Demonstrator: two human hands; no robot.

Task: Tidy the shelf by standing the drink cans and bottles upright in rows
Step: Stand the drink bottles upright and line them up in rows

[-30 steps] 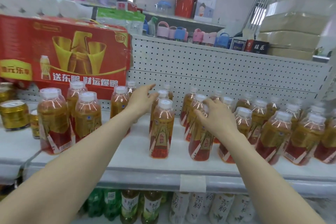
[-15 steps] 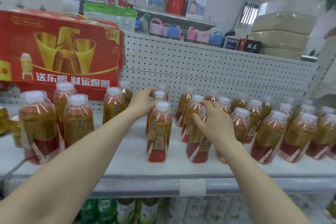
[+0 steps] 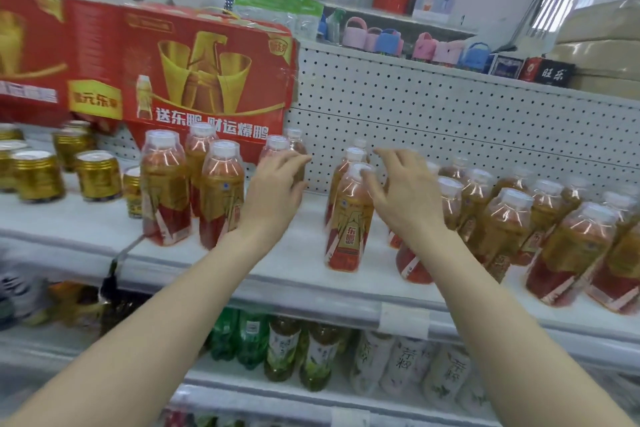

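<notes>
**Middle shelf [image 3: 294, 270], seen from the worker's head.** Nearest the front edge, 1 lone bottle [image 3: 348, 229] stands upright in the gap between 2 groups. The right group [image 3: 502, 225] is crowded and appears to lean, though the wide lens may account for that. The left group [image 3: 221, 191] stands upright, with gold cans [image 3: 98, 177] further left.

The right hand [image 3: 405, 204] hovers just beside the lone bottle's cap. Its fingers are spread and loosely bent, and it holds nothing.

Further back, the left hand [image 3: 273, 194] curves against a rear bottle [image 3: 297, 146] near the pegboard [image 3: 450, 121]. Whether it grips or merely touches cannot be told through the blur.

Good practice, as judged here:
- Take each bottle on the body rather than by the cap.
- Set it down flat.
- Line it up behind the lone bottle before letting go, since close neighbours could topple.
</notes>
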